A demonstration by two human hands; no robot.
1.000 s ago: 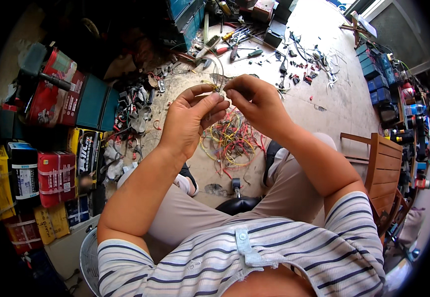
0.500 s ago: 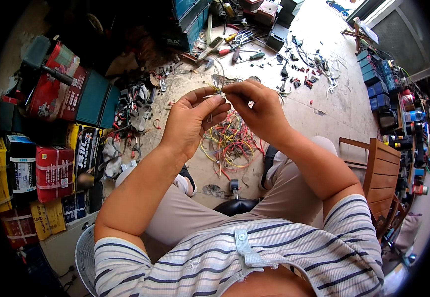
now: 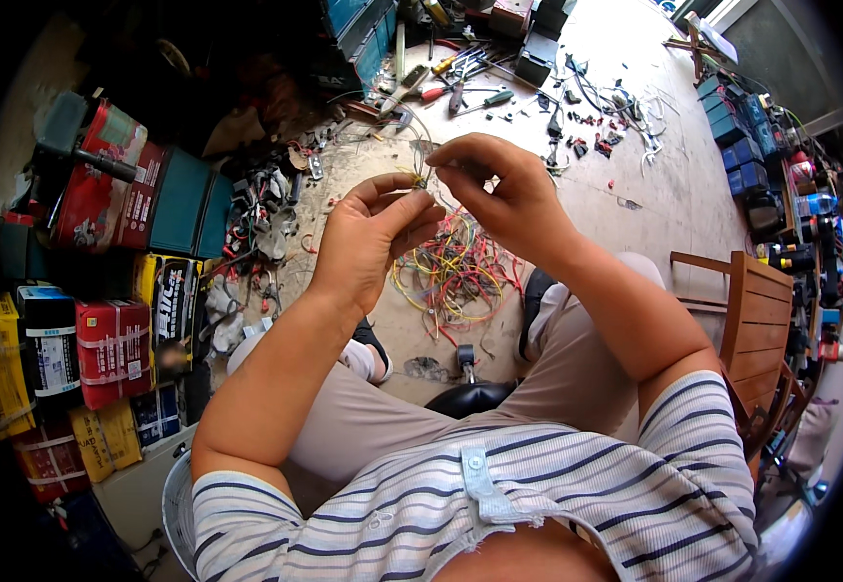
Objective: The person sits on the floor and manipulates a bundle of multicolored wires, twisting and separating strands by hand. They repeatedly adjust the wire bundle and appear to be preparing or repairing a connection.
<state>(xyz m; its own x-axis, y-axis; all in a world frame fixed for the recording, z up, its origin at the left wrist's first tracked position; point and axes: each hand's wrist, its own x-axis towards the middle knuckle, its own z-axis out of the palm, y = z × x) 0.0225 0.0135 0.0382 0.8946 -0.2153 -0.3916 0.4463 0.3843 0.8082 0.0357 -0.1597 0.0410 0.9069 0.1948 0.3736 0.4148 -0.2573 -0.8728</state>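
Observation:
My left hand [image 3: 368, 238] is raised in front of me, thumb and fingers pinched on a small bunch of thin wires [image 3: 419, 147]. Grey strands loop up above the fingertips, and a bit of yellow shows at the pinch. My right hand [image 3: 507, 199] is bent in from the right, with its index finger and thumb closed at the same strands, just above the left fingertips. Exactly which strand it grips is too small to make out. On the floor beneath both hands lies a tangled heap of red, yellow and grey wires [image 3: 455, 267].
Screwdrivers and other hand tools [image 3: 470, 82] lie on the floor ahead, with black plastic scraps [image 3: 601, 136] to their right. Stacked battery boxes [image 3: 111, 349] stand at left. A wooden chair [image 3: 759, 330] and a loaded shelf [image 3: 814, 223] are at right. My knees flank the wire heap.
My right hand has shifted slightly up and left, its fingertips lifting off the left fingertips along the strands. The left hand keeps its pinch. The whole view has tilted slightly.

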